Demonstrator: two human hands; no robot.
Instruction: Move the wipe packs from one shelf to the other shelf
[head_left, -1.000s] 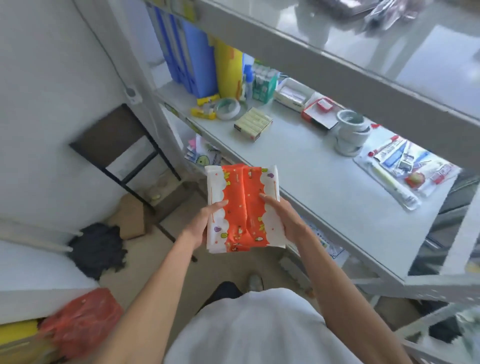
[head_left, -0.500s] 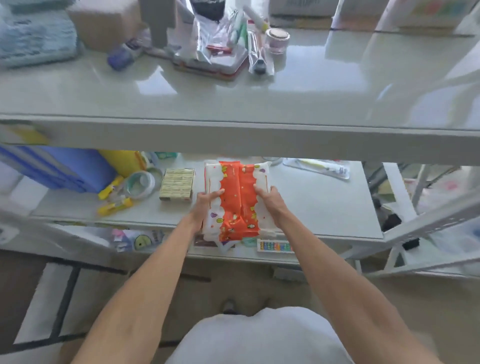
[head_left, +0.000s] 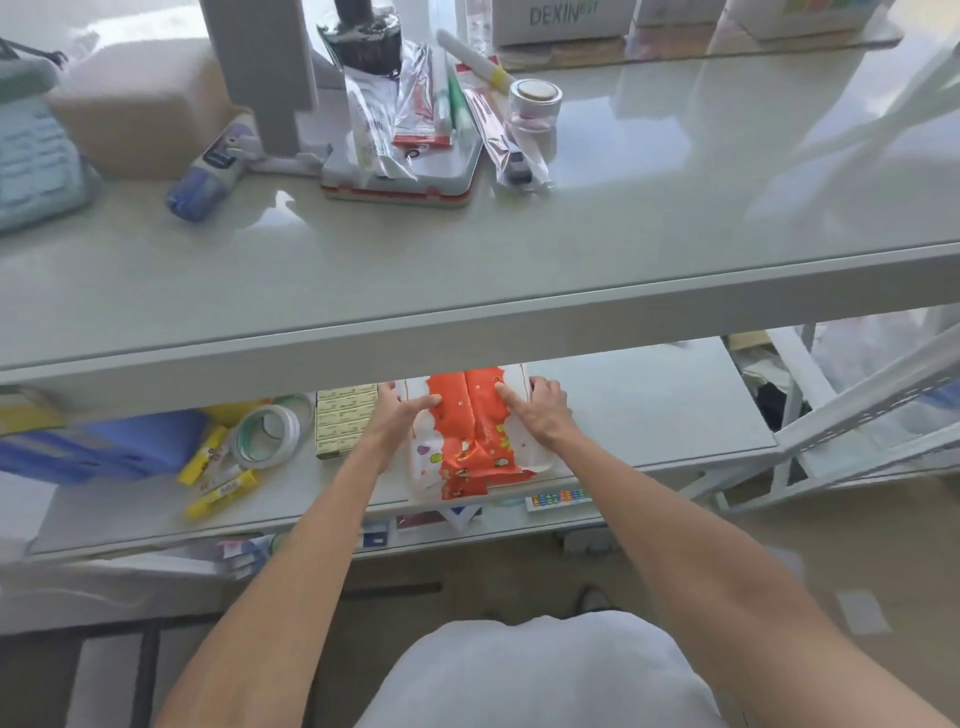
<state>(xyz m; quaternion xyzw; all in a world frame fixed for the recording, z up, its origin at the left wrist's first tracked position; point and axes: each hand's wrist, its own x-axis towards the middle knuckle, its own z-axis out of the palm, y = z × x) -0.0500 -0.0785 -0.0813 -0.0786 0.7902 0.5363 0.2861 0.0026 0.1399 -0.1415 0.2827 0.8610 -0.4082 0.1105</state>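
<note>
An orange and white wipe pack (head_left: 470, 436) lies on the middle shelf (head_left: 649, 415), its far end hidden under the front edge of the upper shelf (head_left: 467, 270). My left hand (head_left: 400, 415) grips the pack's left side with the thumb on top. On the pack's right side sits my right hand (head_left: 540, 410), index finger pressed on the orange part. Both hands hold it from the sides.
Left of the pack on the middle shelf are a yellow-green box (head_left: 343, 423), tape rolls (head_left: 267, 434), yellow tubes (head_left: 221, 486) and a blue folder (head_left: 104, 449). The upper shelf carries a tray of packets (head_left: 410, 156), a small jar (head_left: 535, 104), a blue bottle (head_left: 208, 176) and boxes.
The view swung from the shelf's side to its front. Both hands carried the pack from over the floor onto the middle shelf, then pushed it further in under the upper shelf.
</note>
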